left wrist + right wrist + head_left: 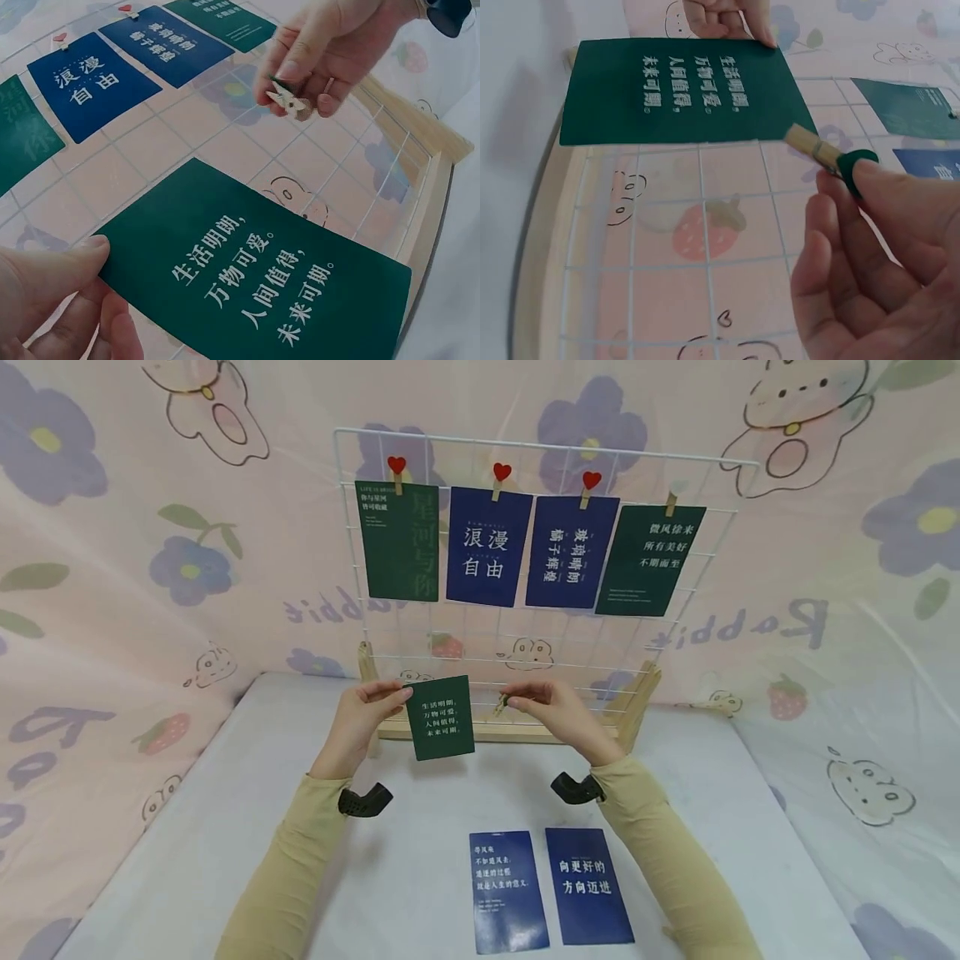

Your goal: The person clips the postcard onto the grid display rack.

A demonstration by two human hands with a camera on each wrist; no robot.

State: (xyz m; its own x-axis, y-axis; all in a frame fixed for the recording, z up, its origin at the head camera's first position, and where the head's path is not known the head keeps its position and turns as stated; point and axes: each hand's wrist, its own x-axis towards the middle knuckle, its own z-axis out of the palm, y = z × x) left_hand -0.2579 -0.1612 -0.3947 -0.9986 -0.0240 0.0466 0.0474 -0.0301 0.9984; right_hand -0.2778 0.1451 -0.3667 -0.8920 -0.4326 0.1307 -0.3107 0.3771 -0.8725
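Green card (pixel 441 718) and clip (pixel 500 705) being held before wire rack (pixel 525 736); slipping possible.
Head view: the left hand (pixel 365 718) is pinching the card's upper corner, the right hand (pixel 558 714) is gripping the clip, and four cards (pixel 489 547) are hanging above. Left wrist view: hold near one corner only is leaving the card liable to swing or drop. Right wrist view: the hand is pinching the clip's heart (pixel 847 165); a shallow bite could be risking a fall. No container is showing.
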